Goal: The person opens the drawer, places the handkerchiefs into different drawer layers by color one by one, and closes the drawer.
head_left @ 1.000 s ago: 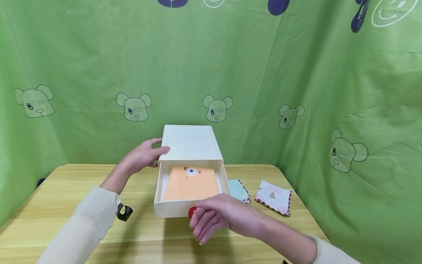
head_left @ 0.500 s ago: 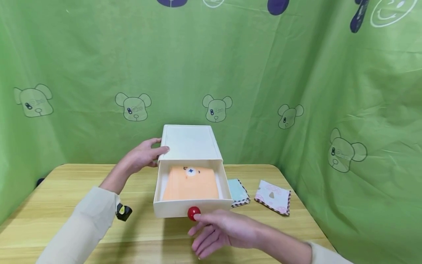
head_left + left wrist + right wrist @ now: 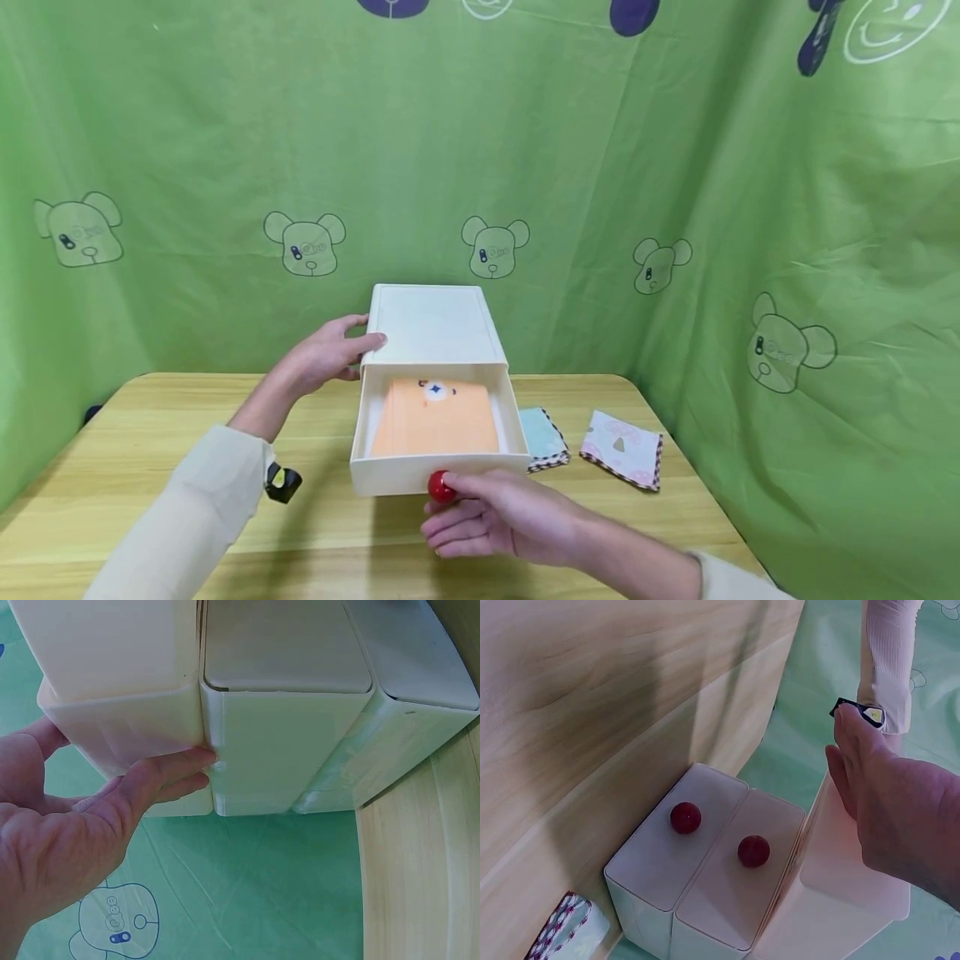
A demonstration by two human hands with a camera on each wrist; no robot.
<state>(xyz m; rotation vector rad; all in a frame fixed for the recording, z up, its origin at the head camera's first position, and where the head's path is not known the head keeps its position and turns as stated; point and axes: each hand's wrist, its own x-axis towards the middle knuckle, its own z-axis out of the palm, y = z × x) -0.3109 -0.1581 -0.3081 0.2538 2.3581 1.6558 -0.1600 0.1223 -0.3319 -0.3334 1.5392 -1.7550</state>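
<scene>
Through my head camera I see a white cabinet [image 3: 431, 321] on the wooden table [image 3: 195, 408], its top drawer [image 3: 390, 477] standing well out toward me. An orange cloth [image 3: 442, 423] lies folded inside the drawer, a bear-like face showing near its back edge.

My left hand [image 3: 322, 358] is spread at the cabinet's left side, thumb over the top edge; the left wrist view shows the fingers lying straight along the side wall. My right hand [image 3: 502, 515] is at the drawer front, its thumb touching the red knob [image 3: 441, 487] and its other fingers stretched out below. I cannot tell whether the index finger also touches it.

On the table to the cabinet's right lie a pale blue cloth [image 3: 542, 433], just beside the drawer, and a white cloth [image 3: 621, 447] farther out, both with checked edging. My right wrist camera shows two lower drawers [image 3: 671, 866], both closed, with round red knobs. A green curtain [image 3: 405, 167] hangs behind.
</scene>
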